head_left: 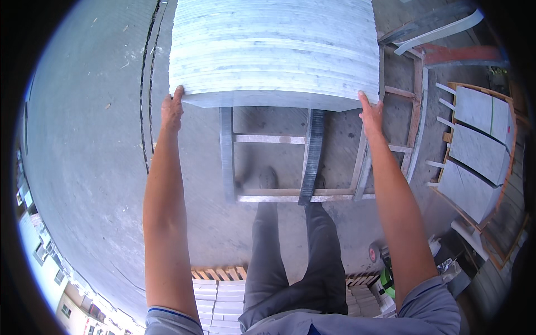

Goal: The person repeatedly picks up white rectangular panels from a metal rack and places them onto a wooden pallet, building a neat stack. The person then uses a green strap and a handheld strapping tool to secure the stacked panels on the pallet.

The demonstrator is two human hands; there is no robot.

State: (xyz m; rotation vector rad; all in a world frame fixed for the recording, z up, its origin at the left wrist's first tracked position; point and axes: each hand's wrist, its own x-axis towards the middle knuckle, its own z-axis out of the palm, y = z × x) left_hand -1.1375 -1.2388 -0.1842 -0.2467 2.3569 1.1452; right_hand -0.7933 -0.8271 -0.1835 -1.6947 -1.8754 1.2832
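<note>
My left hand (pixel 172 110) pinches the left end of the near slab (pixel 271 99); its thumb lies on the top edge at the corner, and its other fingers are partly hidden; my right hand (pixel 372 114) pinches the right end likewise, thumb over the edge; both arms reach forward, almost straight; the near slab is at the front of the stack (pixel 273 47), its grey face toward me; whether it is parted from the slab behind, I cannot tell; the stack is white with grey veining, above a frame (pixel 270 139) of metal bars; one shoe (pixel 268 177) shows between these bars; on the right, three slab blocks (pixel 478 146) sit in a wooden crate (pixel 446 137); white pieces (pixel 215 307) lie low, either side of my legs (pixel 267 240).
</note>
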